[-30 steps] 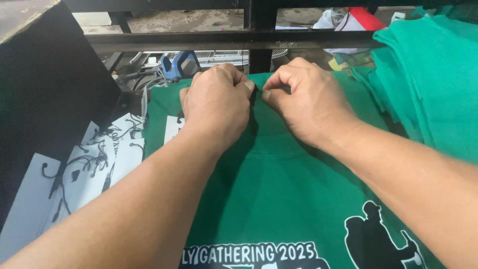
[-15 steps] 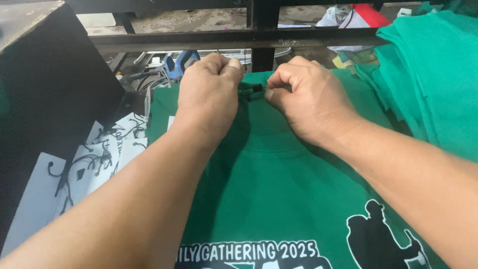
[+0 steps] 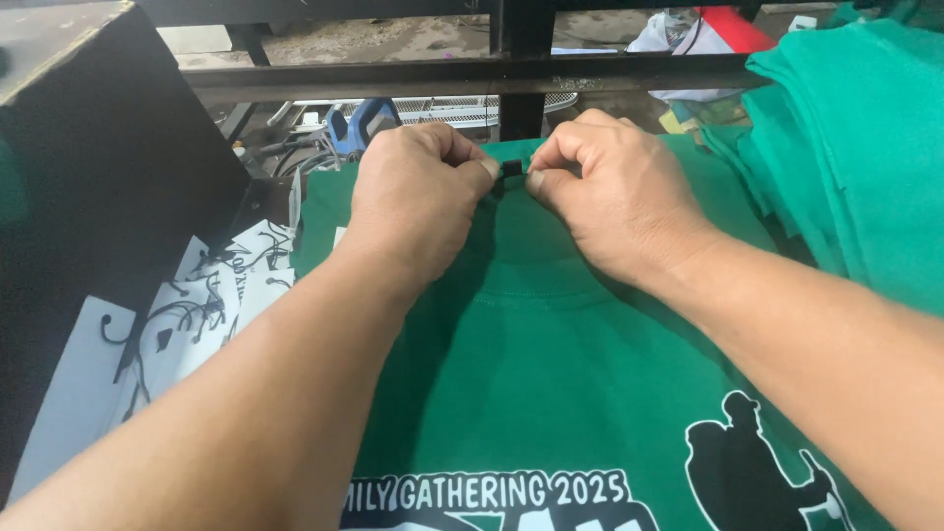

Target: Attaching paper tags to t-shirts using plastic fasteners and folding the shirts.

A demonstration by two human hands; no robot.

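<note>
A green printed shirt (image 3: 551, 393) lay flat across the middle of the view, its collar end at twelve o'clock and its white-and-black print down at six o'clock. Both hands met at the collar. The left hand (image 3: 418, 197) sat just at eleven o'clock of the shirt's centre, fingers curled into a near fist, thumb and forefinger pinching the collar edge. The right hand (image 3: 615, 197) mirrored it at one o'clock, curled the same way, its thumb tip pressed toward the other thumb. Between the two thumbs a small dark tag (image 3: 511, 172) showed at the neckline (too small to tell its make), and both hands were nipped onto it or the cloth right beside it; which exactly I could not tell.

At two o'clock a stack of folded green shirts (image 3: 855, 157) rose beside the right forearm, close but apart from the flat shirt. A dark metal bar (image 3: 472, 74) ran across at twelve o'clock behind the knuckles. At nine o'clock stood a black board (image 3: 98, 177), and below it, at eight o'clock, lay white sheets with black line drawings (image 3: 187, 315), touching the shirt's left edge.
</note>
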